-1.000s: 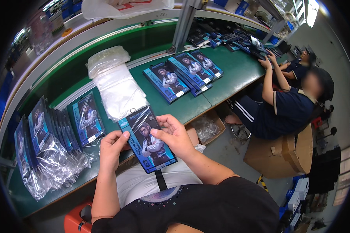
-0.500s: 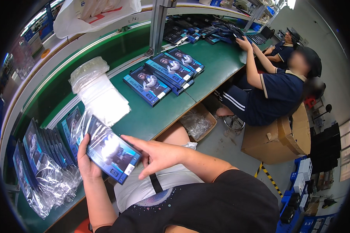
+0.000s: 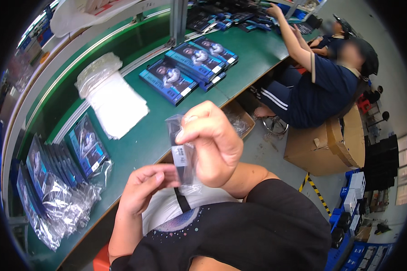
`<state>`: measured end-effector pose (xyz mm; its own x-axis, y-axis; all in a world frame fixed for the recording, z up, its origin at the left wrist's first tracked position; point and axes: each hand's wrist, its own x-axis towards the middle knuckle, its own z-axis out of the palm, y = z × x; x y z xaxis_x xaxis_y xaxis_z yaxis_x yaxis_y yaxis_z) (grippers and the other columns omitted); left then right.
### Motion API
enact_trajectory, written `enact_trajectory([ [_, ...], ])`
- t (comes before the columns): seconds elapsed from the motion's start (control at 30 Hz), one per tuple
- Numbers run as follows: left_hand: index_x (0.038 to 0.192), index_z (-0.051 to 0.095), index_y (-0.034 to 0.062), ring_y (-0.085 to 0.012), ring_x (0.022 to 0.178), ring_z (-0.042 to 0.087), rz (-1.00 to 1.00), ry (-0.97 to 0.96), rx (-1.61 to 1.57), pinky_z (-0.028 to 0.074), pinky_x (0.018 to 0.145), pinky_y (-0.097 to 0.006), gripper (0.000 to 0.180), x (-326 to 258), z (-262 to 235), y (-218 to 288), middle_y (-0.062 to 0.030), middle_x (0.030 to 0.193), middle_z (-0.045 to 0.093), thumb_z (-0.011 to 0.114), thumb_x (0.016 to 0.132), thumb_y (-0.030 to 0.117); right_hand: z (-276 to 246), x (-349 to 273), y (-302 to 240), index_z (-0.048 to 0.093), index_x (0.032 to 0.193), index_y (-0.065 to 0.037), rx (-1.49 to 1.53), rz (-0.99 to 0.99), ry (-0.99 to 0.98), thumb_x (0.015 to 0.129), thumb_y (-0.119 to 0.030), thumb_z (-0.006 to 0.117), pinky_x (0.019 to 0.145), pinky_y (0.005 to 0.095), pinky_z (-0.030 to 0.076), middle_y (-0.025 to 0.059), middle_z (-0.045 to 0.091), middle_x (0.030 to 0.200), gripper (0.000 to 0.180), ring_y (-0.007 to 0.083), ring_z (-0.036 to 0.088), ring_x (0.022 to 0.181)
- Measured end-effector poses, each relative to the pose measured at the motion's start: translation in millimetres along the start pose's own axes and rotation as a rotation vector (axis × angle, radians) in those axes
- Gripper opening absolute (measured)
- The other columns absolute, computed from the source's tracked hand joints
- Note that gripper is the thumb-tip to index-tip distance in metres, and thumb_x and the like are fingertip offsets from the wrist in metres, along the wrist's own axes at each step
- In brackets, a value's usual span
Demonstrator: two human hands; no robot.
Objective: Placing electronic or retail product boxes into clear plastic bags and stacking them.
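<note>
Pinching the slim dark box [image 3: 180, 156] and its clear plastic bag [image 3: 193, 186] near the upper end, the right hand [image 3: 211, 144] has thumb and bent fingers pressed together on it. The box is held up in front of the person's body, clear of the green bench [image 3: 260, 49], with a narrow side and its white label facing the camera. Taking the box as the centre of the dial, the left hand [image 3: 145, 186] lies at eight o'clock, fingers reaching to the box's lower edge; whether they touch or grip it I cannot tell. At ten o'clock a stack of white bags [image 3: 117, 106] lies on the bench. Toward nine, a row of upright boxes [image 3: 37, 162] with blue-and-black fronts leans together, crumpled clear film [image 3: 72, 210] bunched at their lower ends, and a flatter box [image 3: 88, 145] rests just beside them. At twelve, more printed boxes [image 3: 168, 80] lie flat, some stacked; beyond them, at one o'clock, is a heap of dark packages [image 3: 233, 17]. A co-worker in a navy shirt [image 3: 332, 88] sits at two, arms raised over the bench, and a large cardboard carton [image 3: 325, 149] stands at three.
</note>
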<state>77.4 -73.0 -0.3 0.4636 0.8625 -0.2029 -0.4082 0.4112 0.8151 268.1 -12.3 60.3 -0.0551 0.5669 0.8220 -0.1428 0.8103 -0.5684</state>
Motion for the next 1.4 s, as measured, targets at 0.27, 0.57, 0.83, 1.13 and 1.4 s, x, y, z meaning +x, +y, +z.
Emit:
enact_trajectory([
  [0.27, 0.131, 0.045, 0.0002, -0.0193, 0.105, 0.056, 0.243, -0.205, -0.762, 0.048, 0.089, -0.034, 0.055, 1, -16, -36, -0.0115, 0.12, 0.056, 0.044, 0.098, 0.045, 47, -29, 3, 0.058, 0.111, -0.005, -0.051, 0.173, -0.599, 0.08, -0.003, 0.059, 0.063, 0.038, 0.052, 0.0147, 0.062, 0.093, 0.031, 0.0308, 0.064, 0.072],
  [0.57, 0.123, 0.051, -0.0077, -0.0288, 0.105, 0.062, 0.086, 0.134, -0.551, 0.05, 0.093, -0.039, 0.038, -1, -24, -13, -0.0202, 0.117, 0.061, 0.053, 0.085, -0.002, 5, -21, 15, 0.067, 0.098, 0.002, -0.175, -0.058, -0.273, 0.075, 0.005, 0.064, 0.066, 0.0337, 0.049, 0.0126, 0.065, 0.082, 0.023, 0.0255, 0.062, 0.076],
  [0.83, 0.118, 0.052, -0.0066, -0.0251, 0.089, 0.067, 0.17, 0.448, -0.388, 0.054, 0.081, -0.034, 0.053, -6, -30, -6, -0.0181, 0.104, 0.065, 0.05, 0.067, -0.017, -17, -20, 46, 0.063, 0.095, 0.002, -0.143, 0.573, -0.075, 0.089, -0.009, 0.064, 0.069, 0.0232, 0.044, 0.0057, 0.061, 0.086, 0.013, 0.01, 0.054, 0.076],
  [1.13, 0.113, 0.058, -0.0064, -0.0195, 0.087, 0.064, 0.647, 0.788, 0.067, 0.051, 0.08, -0.029, 0.048, -21, -22, 31, -0.0142, 0.099, 0.065, 0.054, 0.065, -0.015, 4, -16, 73, 0.055, 0.088, -0.002, 0.048, 0.596, 0.144, 0.091, -0.012, 0.065, 0.063, 0.0192, 0.042, -0.0003, 0.056, 0.082, 0.015, 0.003, 0.048, 0.069],
  [1.4, 0.124, 0.056, 0.0015, -0.0361, 0.116, 0.051, 0.555, 1.141, 1.612, 0.039, 0.101, -0.041, 0.048, -26, -88, 44, -0.0186, 0.127, 0.053, 0.068, 0.079, 0.013, -9, 1, 153, 0.053, 0.121, 0.001, -0.841, 0.296, -0.304, 0.08, -0.028, 0.073, 0.095, 0.0409, 0.039, 0.0161, 0.054, 0.12, 0.054, 0.0311, 0.053, 0.11],
])
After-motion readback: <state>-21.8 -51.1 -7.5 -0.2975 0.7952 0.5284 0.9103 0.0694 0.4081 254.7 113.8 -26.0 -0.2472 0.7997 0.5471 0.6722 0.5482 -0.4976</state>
